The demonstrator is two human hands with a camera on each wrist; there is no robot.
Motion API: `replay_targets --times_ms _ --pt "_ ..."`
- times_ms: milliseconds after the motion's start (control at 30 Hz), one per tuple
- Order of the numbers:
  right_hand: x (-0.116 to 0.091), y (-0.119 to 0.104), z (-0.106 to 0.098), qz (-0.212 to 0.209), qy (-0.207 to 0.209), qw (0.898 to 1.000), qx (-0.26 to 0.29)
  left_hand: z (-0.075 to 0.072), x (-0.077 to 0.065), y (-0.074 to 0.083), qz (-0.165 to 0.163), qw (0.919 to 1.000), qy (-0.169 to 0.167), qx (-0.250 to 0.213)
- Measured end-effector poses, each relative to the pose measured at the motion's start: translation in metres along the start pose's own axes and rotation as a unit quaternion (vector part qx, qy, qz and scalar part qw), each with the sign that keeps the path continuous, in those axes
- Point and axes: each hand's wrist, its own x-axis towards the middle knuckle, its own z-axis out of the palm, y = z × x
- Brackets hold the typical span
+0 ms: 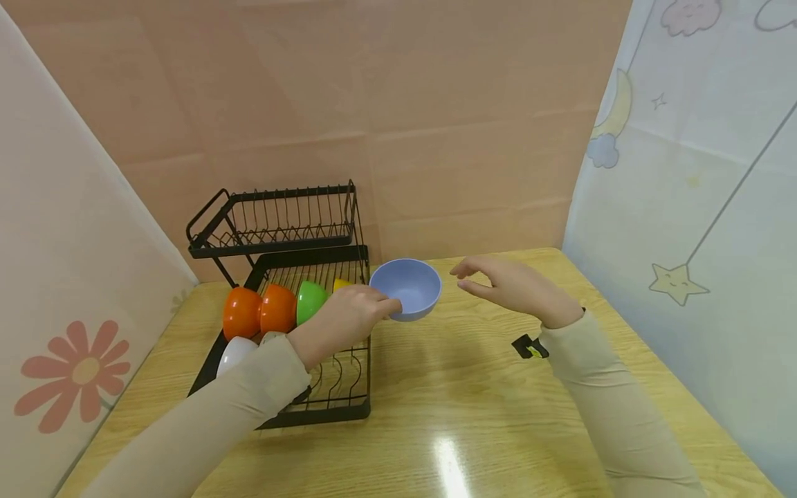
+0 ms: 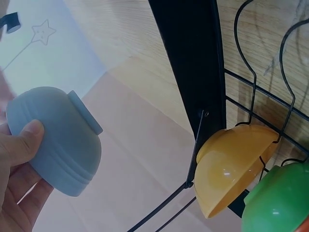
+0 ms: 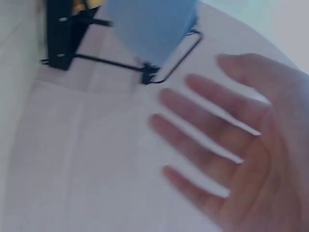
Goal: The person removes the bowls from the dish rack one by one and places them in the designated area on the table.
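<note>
A blue bowl (image 1: pixel 407 287) is held up beside the dish rack, its hollow side facing the head camera. My left hand (image 1: pixel 349 315) pinches its near-left rim, and in the left wrist view the thumb (image 2: pixel 30 140) presses on the ridged outer wall. My right hand (image 1: pixel 513 283) hovers to the right of the bowl, apart from it. The right wrist view shows that hand's fingers (image 3: pixel 203 121) spread and relaxed with nothing in them. Left of the bowl, a yellow bowl (image 2: pixel 236 164) and a green bowl (image 2: pixel 280 198) sit tilted in the rack.
The black two-tier dish rack (image 1: pixel 311 417) stands on the left of the wooden table (image 1: pixel 473 415). Two orange bowls (image 1: pixel 241 312) and a white bowl (image 1: pixel 235 355) sit in its lower tier. A small black item (image 1: pixel 529 346) shows by the right wrist. Fabric walls enclose the table.
</note>
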Motion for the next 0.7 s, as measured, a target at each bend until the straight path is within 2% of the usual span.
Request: replay_targets --times_ms 67,167,233,300,367,433,700 --pt "0.002 -0.007 -0.005 -0.066 0.061 0.996 -0.023 -0.001 0.0 0.0 -0.002 1.0 -0.003 0.001" --pt "0.007 -0.017 -0.006 -0.177 0.131 0.974 -0.051 -0.001 0.0 0.0 -0.006 0.9999 -0.006 0.008" --pt "0.011 -0.024 -0.004 -0.235 0.154 0.958 -0.06 -0.002 -0.001 0.0 -0.006 0.9999 -0.007 0.012" --pt "0.015 -0.028 0.001 -0.274 0.158 0.946 -0.067 -0.002 -0.001 0.0 -0.004 0.9999 -0.005 0.014" --pt "0.018 -0.031 0.006 -0.294 0.151 0.941 -0.071 -0.002 -0.001 0.0 -0.002 0.9999 -0.002 0.015" --pt "0.021 -0.033 0.011 -0.298 0.138 0.942 -0.072 -0.002 -0.001 -0.001 -0.001 0.9999 0.004 0.014" --pt "0.027 -0.028 0.028 -0.266 0.082 0.958 -0.072 -0.003 -0.001 -0.001 -0.001 0.9998 0.015 0.013"
